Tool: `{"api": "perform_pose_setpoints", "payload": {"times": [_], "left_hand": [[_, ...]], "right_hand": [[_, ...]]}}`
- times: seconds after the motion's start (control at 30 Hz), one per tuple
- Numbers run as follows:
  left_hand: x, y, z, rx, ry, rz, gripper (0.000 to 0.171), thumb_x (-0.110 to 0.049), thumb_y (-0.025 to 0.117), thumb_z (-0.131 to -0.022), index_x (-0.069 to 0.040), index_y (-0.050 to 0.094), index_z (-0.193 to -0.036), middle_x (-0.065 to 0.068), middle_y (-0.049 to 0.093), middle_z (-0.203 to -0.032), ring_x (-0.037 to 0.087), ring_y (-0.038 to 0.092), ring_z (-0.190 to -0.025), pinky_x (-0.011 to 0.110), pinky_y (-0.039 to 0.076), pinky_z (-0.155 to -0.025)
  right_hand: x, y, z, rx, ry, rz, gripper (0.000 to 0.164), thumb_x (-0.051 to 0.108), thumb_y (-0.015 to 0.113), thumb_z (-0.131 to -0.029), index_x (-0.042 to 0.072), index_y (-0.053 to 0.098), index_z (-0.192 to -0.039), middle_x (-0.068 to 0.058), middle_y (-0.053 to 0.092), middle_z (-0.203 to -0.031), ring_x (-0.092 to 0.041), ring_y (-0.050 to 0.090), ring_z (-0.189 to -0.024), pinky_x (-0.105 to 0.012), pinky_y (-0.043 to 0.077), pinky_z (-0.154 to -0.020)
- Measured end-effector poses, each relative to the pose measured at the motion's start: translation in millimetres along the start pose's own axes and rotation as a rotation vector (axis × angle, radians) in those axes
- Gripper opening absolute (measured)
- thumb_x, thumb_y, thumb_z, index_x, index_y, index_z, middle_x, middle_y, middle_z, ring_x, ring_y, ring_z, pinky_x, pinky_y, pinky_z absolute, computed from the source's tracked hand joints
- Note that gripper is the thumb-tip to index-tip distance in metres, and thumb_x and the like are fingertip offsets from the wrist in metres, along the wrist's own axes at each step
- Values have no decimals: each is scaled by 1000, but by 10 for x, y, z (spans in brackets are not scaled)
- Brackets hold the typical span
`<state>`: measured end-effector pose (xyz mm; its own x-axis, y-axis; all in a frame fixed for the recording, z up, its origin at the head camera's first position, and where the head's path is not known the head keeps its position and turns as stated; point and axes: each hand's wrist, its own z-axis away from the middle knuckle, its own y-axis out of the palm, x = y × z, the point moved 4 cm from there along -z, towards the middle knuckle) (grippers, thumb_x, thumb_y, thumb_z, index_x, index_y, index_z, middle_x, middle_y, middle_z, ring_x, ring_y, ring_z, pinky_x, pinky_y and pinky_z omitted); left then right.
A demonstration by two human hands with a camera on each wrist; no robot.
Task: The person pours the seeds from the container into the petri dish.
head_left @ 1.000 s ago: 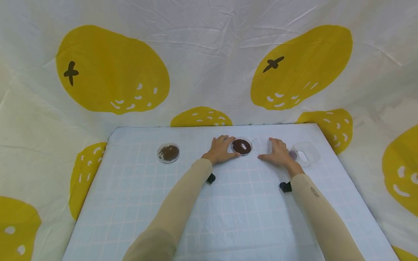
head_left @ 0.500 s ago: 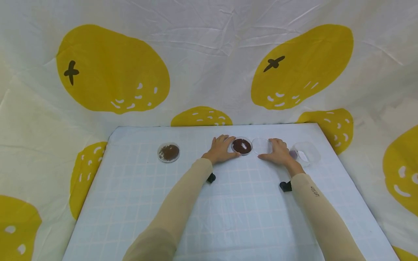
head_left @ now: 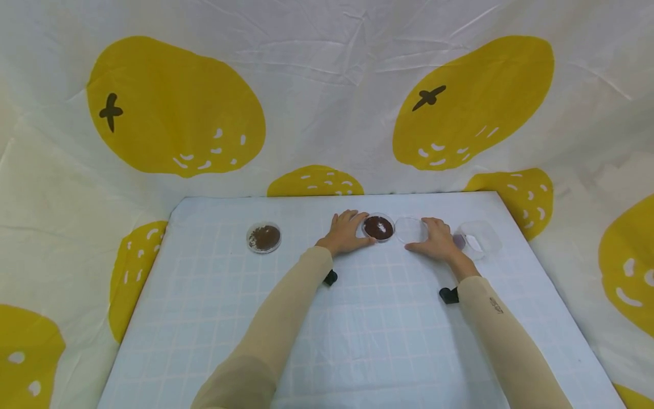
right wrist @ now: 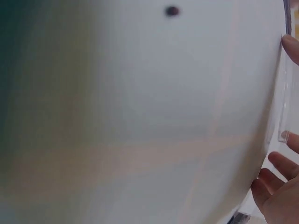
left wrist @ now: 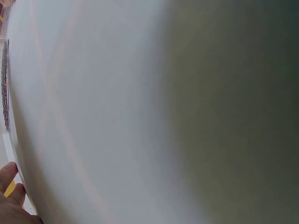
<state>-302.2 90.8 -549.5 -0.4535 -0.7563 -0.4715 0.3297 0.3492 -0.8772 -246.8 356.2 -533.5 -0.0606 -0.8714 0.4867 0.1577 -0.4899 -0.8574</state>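
My left hand [head_left: 344, 234] grips the left side of a round clear petri dish [head_left: 378, 228] of dark brown granules with white specks, its thumb at the near rim and a finger at the far rim. Just right of this dish, a clear, see-through petri dish half [head_left: 410, 231] lies on the table; whether it is lid or base I cannot tell. My right hand [head_left: 436, 238] holds it between thumb and fingers, and its clear edge [right wrist: 283, 107] shows beside the fingers in the right wrist view. In the left wrist view only fingertips and the brown-filled dish's edge appear.
Another petri dish [head_left: 263, 237] with brown granules and white bits stands to the left. Behind the right wrist is a translucent plastic container [head_left: 485, 238] with something purplish and white inside. A pale checked cloth covers the table [head_left: 357, 341]; a lemon-patterned curtain [head_left: 327, 113] hangs behind.
My right hand and the clear dish half have shifted slightly right, widening the gap to the brown-filled dish. My left hand keeps its place.
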Motion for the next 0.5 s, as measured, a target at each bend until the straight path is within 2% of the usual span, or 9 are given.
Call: {"api": "perform_pose_setpoints", "payload": {"times": [0.27, 0.5], "left_hand": [[18, 17, -18, -10, 17, 20, 88, -75, 58, -85, -29, 33, -156, 8, 27, -161, 27, 16, -150, 53, 1, -119], [34, 30, -26, -18, 18, 22, 89, -76, 58, -85, -29, 33, -156, 8, 27, -161, 27, 16, -150, 53, 1, -119]], "right_hand": [[32, -18, 61, -4, 21, -14, 106, 49, 82, -78, -6, 28, -151, -34, 25, -151, -51, 19, -139, -65, 23, -111], [106, -75, 117, -36, -1, -53, 103, 42, 84, -78, -6, 28, -150, -34, 25, -151, -50, 19, -139, -64, 24, -111]]}}
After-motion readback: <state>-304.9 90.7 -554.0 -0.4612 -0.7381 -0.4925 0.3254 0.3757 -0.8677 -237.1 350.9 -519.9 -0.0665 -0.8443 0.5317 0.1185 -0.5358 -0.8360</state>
